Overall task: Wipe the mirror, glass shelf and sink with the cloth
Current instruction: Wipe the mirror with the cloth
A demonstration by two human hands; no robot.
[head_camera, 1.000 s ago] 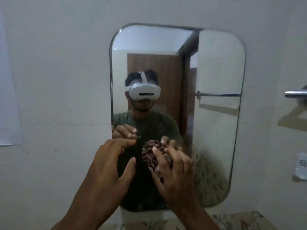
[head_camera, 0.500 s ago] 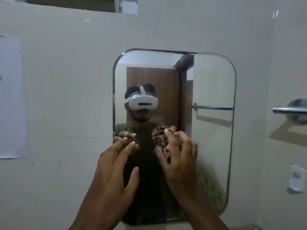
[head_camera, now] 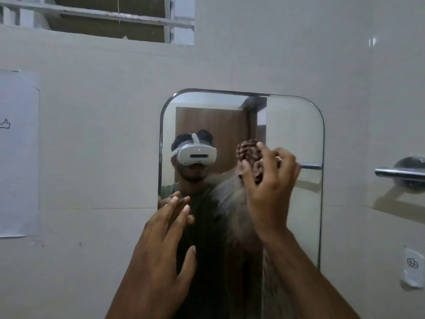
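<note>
The right hand (head_camera: 269,192) bunches the checked cloth (head_camera: 250,157) in curled fingers, pressing it against the mirror (head_camera: 296,134) at mid-height to scrub; the left hand (head_camera: 161,245), fingers spread and empty, hovers at the mirror's lower left edge, probably for balance.

- A home bathroom, this one: pale tiled walls (head_camera: 264,54) all round.
- Rounded wall mirror (head_camera: 294,134) straight ahead.
- Chrome towel rail (head_camera: 397,172) right, vent window (head_camera: 103,19) up top.

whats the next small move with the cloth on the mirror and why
Probably sweep the right hand and its bunched cloth up toward the mirror top right: a hazy smear trails below the cloth, the upper glass looks unwiped.
</note>
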